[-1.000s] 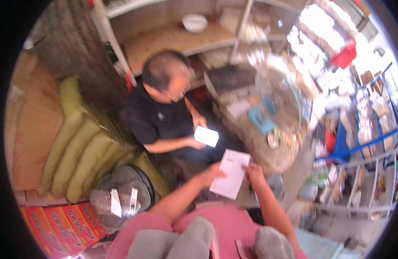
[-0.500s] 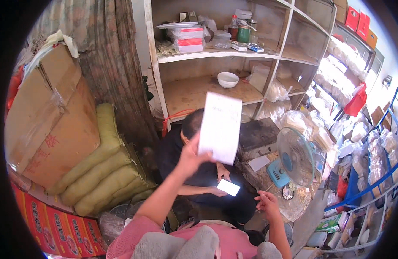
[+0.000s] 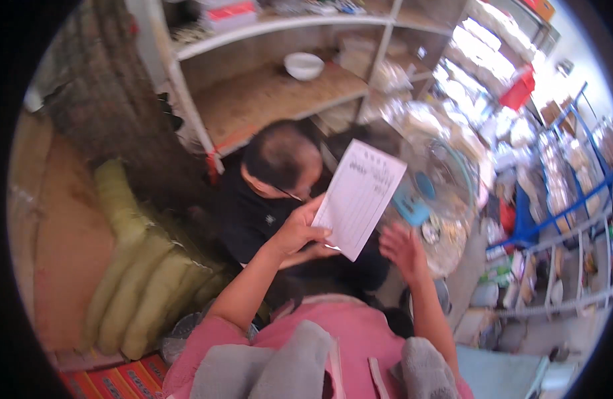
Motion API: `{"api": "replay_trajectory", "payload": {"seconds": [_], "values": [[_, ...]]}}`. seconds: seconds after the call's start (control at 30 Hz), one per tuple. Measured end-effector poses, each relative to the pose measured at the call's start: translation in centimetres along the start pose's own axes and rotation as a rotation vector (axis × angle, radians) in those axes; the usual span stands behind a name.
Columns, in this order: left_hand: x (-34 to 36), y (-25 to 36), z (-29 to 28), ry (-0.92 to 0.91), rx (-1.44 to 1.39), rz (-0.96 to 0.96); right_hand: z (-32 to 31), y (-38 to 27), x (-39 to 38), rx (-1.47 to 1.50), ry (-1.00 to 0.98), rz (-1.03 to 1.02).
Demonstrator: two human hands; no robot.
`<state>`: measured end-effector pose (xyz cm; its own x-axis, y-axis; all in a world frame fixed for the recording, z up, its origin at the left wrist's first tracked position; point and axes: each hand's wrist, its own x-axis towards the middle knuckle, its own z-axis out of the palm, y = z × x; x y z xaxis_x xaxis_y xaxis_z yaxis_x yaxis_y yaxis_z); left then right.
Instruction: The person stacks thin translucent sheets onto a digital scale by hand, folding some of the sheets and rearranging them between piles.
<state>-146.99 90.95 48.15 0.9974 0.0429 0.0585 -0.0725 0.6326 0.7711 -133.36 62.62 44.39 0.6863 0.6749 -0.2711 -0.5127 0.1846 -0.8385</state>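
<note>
My left hand (image 3: 298,230) grips a white lined paper slip (image 3: 359,193) by its lower left part, holding it tilted in front of me. My right hand (image 3: 401,249) is to the right of the slip, touching nothing visible, its fingers apart. Just beyond the slip, a person (image 3: 240,213) in a dark shirt sits bent forward, head lowered; the slip and my left hand hide much of their hands. Behind the slip on the right stands a fan with a light blue base (image 3: 412,211).
Green stuffed sacks (image 3: 140,292) and cardboard (image 3: 63,259) are piled on the left. Wooden shelving (image 3: 266,100) holds a white bowl (image 3: 303,65). Bagged goods and a blue metal rack (image 3: 552,223) crowd the right side. A cluttered bench (image 3: 439,263) is under the fan.
A second ago both hands held the slip; my right hand has let go. My left hand raised the slip, then lowered it slightly, tilting it rightward. The view swung up, then partly back down.
</note>
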Motion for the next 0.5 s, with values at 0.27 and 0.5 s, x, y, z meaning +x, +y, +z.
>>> {"api": "replay_trajectory", "payload": {"seconds": [0.27,0.5], "values": [[-0.8,-18.3,-7.6,-0.023,-0.021,-0.576,-5.9,1.2,7.2,-0.218,0.237,0.399],[-2.6,-25.2,-11.0,0.103,-0.037,-0.673,-8.7,8.7,11.1,-0.693,0.32,0.68]]}}
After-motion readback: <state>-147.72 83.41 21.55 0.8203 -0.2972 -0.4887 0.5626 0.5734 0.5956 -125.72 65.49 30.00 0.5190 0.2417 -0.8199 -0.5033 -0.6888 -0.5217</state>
